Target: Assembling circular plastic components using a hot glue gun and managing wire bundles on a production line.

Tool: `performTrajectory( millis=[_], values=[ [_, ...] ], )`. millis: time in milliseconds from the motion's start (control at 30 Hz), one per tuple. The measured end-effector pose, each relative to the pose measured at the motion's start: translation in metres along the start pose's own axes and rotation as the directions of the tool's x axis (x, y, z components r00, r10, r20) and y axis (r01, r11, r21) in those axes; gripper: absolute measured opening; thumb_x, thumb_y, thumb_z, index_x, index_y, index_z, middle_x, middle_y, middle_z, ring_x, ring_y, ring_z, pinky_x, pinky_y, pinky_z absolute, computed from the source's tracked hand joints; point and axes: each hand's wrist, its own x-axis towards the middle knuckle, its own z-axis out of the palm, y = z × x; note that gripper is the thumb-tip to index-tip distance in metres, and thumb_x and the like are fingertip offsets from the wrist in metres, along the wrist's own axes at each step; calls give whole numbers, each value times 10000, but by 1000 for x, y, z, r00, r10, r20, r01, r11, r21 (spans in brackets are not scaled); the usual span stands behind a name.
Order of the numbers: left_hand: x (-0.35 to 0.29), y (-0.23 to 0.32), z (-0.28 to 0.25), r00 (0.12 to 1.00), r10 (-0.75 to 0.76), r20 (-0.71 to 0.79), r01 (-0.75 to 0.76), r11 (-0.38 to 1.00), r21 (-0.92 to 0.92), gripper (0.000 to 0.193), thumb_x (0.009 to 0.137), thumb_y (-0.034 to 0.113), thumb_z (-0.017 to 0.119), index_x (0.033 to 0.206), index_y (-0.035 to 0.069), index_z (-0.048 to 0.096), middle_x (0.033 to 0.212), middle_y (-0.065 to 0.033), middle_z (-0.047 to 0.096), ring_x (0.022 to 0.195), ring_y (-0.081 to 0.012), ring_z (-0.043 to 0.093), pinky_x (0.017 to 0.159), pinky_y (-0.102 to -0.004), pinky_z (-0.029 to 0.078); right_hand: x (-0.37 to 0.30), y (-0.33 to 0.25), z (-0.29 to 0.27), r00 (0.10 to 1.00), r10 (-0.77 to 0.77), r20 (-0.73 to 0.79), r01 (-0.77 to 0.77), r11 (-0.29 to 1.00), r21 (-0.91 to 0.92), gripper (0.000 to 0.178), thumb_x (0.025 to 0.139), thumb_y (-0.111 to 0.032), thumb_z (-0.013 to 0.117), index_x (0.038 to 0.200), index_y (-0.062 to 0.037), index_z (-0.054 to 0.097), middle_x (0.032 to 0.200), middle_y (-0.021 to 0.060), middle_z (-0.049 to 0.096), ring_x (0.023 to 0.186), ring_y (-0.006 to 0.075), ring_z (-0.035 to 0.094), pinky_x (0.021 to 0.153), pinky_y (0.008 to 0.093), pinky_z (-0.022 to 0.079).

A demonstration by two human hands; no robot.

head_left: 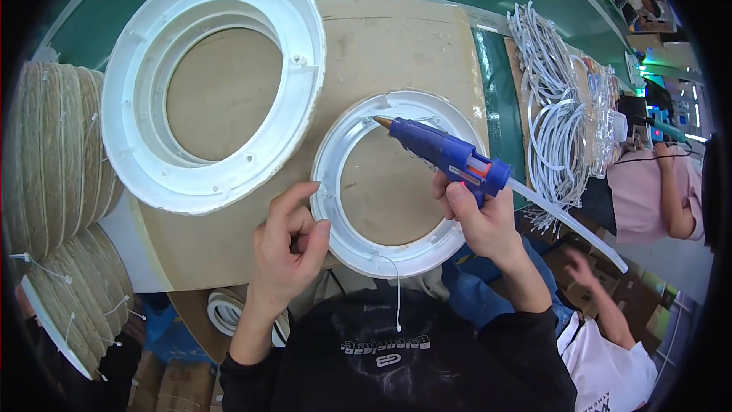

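My right hand (488, 221) is wrapped round the handle of a blue hot glue gun (438, 146). Its brass nozzle points left, over the far inner side of a small white plastic ring (385, 261), and I cannot tell whether it touches. A long translucent glue stick (568, 229) trails out of the gun's back. Beside the ring's left rim is my left hand (286, 252), holding nothing, with thumb and index finger apart and the other fingers curled. A thin white wire (398, 294) hangs from the ring's near edge towards my dark shirt.
A larger white ring (126, 114) lies at the far left of the cardboard-covered table (396, 42). Stacked rings (57, 152) stand along the left edge. Bundled white cables (545, 99) lie on the right. Another person's hand (583, 268) and a pink-clothed person (648, 191) are further right.
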Motion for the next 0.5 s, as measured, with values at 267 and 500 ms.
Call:
performTrajectory(
  millis=[267,500],
  values=[
    [3,4,-3,999,30,29,-30,999,15,441,865,-37,658,1287,-26,530,552,9,438,465,-66,391,458,-235,312,4,5,7,999,30,-14,-30,999,-21,218,996,-208,558,1028,4,592,755,3,555,597,53,504,540,219,412],
    [2,2,-3,998,51,28,-51,999,10,446,868,-38,660,1296,-24,535,552,6,438,459,-69,396,454,-237,319,7,2,10,999,8,-38,-8,1000,-16,221,1000,-220,562,1007,0,582,719,0,545,573,55,493,524,217,392]
  ],
)
